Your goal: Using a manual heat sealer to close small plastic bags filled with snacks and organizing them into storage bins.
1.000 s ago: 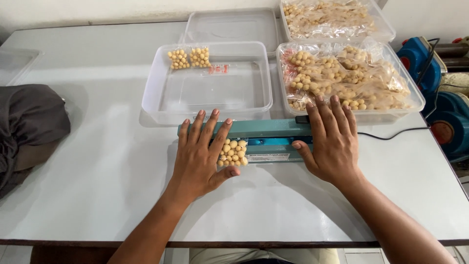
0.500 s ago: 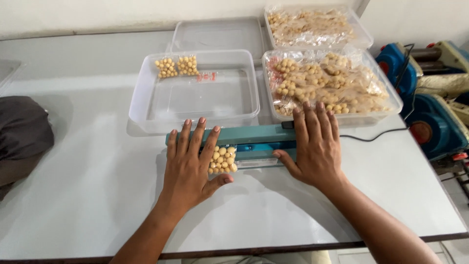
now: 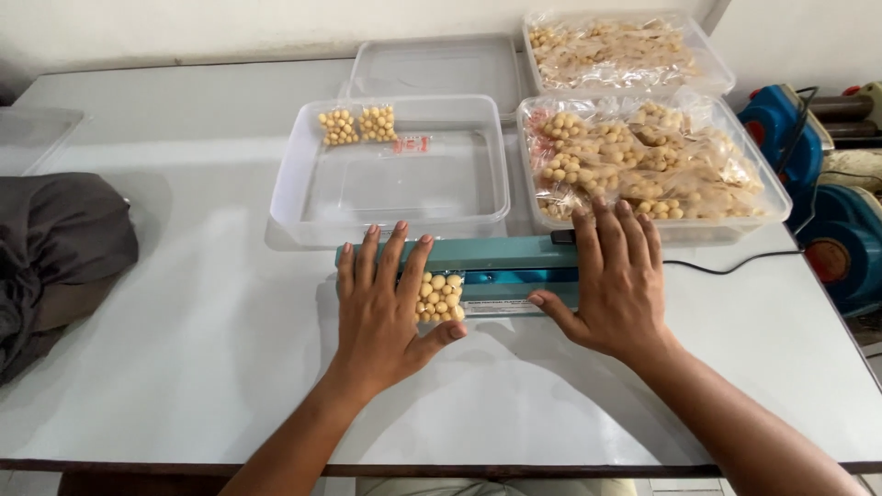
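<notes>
hands, left hand [image 3: 381, 308] and right hand [image 3: 614, 280], press flat, fingers spread, on teal sealer [image 3: 501, 262].

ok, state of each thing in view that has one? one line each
teal bar-shaped heat sealer: arm pressed down, cable plugged in
left hand: flat on sealer, fingers spread
right hand: flat on sealer
small clear bag of yellow balls: clamped under sealer arm
near clear plastic tub: lidless, two small packs inside
right clear plastic tub: full of bagged balls
grey cloth: crumpled
</notes>
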